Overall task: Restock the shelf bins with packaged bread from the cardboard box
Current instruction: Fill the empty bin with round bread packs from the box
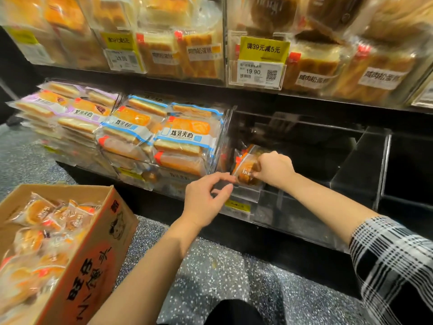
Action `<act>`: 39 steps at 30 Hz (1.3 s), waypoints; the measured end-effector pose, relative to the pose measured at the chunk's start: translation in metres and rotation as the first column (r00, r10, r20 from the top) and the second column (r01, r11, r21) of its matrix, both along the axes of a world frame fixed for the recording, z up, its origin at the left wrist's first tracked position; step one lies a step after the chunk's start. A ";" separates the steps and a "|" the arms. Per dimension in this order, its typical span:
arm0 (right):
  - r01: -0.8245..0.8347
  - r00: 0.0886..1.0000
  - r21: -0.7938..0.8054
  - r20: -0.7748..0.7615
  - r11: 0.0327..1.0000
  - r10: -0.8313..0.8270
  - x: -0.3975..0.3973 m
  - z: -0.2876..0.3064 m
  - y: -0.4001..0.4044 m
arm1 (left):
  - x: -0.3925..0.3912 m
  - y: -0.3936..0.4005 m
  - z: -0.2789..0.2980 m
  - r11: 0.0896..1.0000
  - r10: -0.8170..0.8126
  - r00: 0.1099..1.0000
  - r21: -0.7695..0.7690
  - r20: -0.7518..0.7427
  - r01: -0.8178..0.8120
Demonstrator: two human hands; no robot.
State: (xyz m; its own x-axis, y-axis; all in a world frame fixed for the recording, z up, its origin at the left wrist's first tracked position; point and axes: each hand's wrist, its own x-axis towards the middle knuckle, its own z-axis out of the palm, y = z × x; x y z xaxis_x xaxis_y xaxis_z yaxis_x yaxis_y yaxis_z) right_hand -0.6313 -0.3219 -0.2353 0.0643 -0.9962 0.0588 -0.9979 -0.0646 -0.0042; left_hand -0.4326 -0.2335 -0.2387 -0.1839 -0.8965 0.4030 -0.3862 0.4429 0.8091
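Most of the restocking looks to be ahead — the clear bin (304,146) on the lower shelf, the one both hands are working at, shows dark bare floor across nearly its whole width, with only a packet or two of bread gathered at its near-left corner. The right hand (273,168) reaches over the bin's front wall and pinches one bread packet (244,171) by its wrapper, fingers curled onto it, holding it tilted against the left end of the bin. The left hand (206,200) hovers just beside it at the front lip, thumb and forefinger drawn close together; whether they nip the edge of the wrapper or only the clear plastic lip I cannot tell. The cardboard box (93,252) stands on the speckled floor well to the left and is heaped with wrapped buns (39,233) near to its rim, so I judge very little has been taken out so far. The neighbouring bins (164,134) to the left are already stacked high with sliced-toast packs, and a further dark compartment (410,165) to the right shows no stock in the part that is visible.
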 end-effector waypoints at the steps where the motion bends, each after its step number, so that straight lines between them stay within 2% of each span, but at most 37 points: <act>1: 0.000 1.000 0.043 0.004 0.999 0.000 0.000 0.004 0.003 | 0.002 0.001 0.003 0.998 -0.029 0.999 0.062 0.022 0.027; 4: 0.024 0.994 0.065 0.109 0.998 -0.031 0.006 0.022 0.015 | 0.015 0.008 0.016 0.966 -0.117 0.993 0.234 0.001 0.113; 6: 0.015 0.978 -0.072 0.207 0.997 0.000 0.024 0.040 0.029 | 0.030 0.019 0.024 0.965 -0.090 0.996 0.244 -0.012 0.090; 9: -0.071 0.935 -0.313 0.309 0.947 0.172 0.072 0.068 0.056 | 0.069 0.041 0.023 0.950 -0.067 0.998 0.306 0.003 0.062; 11: -0.190 0.891 -0.393 0.317 0.900 0.326 0.114 0.077 0.071 | 0.108 0.055 0.012 0.937 -0.052 0.994 0.349 0.094 0.016; 13: -0.330 0.787 -0.424 0.371 0.844 0.494 0.157 0.078 0.085 | 0.153 0.071 -0.004 0.919 -0.016 0.978 0.388 0.206 -0.067; 16: -0.531 0.685 -0.326 0.378 0.782 0.623 0.220 0.067 0.101 | 0.218 0.101 -0.033 0.859 0.145 0.924 0.419 0.355 -0.295; 18: -0.646 0.661 -0.179 0.355 0.742 0.661 0.257 0.055 0.108 | 0.256 0.125 -0.053 0.777 0.238 0.876 0.459 0.419 -0.431; 21: -0.790 0.592 0.036 0.303 0.612 0.746 0.310 0.026 0.116 | 0.298 0.166 -0.082 0.634 0.369 0.747 0.439 0.553 -0.637; 25: -0.862 0.506 0.147 0.308 0.485 0.805 0.368 -0.015 0.125 | 0.325 0.211 -0.112 0.453 0.605 0.593 0.382 0.532 -0.805; 28: -0.873 0.486 0.223 0.306 0.435 0.819 0.400 -0.039 0.140 | 0.336 0.227 -0.133 0.357 0.709 0.531 0.414 0.465 -0.838; 33: -0.854 0.507 0.295 0.290 0.429 0.811 0.430 -0.082 0.158 | 0.337 0.226 -0.143 0.327 0.751 0.504 0.422 0.427 -0.845; 36: -0.811 0.583 0.269 0.290 0.520 0.759 0.443 -0.099 0.161 | 0.337 0.222 -0.144 0.255 0.729 0.481 0.460 0.486 -0.851; 39: -0.805 0.592 0.160 0.150 0.572 0.792 0.453 -0.104 0.161 | 0.332 0.218 -0.138 0.203 0.743 0.448 0.469 0.498 -0.859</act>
State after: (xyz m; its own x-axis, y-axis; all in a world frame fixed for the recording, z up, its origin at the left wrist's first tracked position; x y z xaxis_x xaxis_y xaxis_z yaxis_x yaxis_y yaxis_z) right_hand -0.1785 -0.1611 -0.3397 0.8422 -0.5311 -0.0923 -0.5390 -0.8262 -0.1638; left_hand -0.1002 -0.0153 -0.3771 0.7876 -0.5761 -0.2185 -0.3534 -0.7129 0.6057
